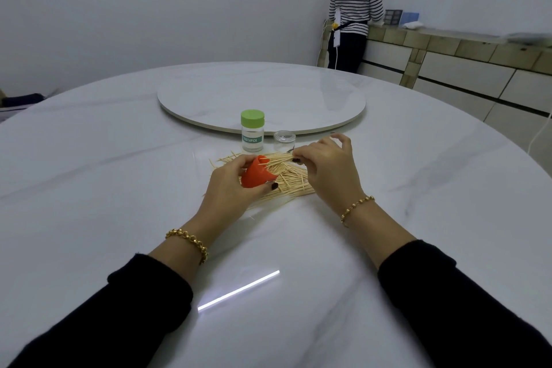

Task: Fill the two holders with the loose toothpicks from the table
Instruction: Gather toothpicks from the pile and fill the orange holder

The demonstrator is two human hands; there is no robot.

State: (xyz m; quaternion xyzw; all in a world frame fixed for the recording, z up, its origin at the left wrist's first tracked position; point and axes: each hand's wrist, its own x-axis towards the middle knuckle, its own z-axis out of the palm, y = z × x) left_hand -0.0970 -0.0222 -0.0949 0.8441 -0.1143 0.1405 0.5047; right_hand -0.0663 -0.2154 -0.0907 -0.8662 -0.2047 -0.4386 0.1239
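My left hand (228,185) grips a red holder (256,174), tilted with its mouth toward the right, just above a pile of loose toothpicks (291,184) on the white marble table (119,188). My right hand (324,163) pinches a bunch of toothpicks (276,159) whose tips reach into the red holder's mouth. Behind the pile stands a clear holder with a green cap (252,130), labelled TOOTHPICK. A small clear lid or cup (284,140) sits beside it on the right.
A round lazy Susan (261,95) lies at the table's centre, just behind the holders. A person in a striped top (355,9) stands at a cabinet counter (448,48) at the back right. A white cable (537,134) hangs at the right edge.
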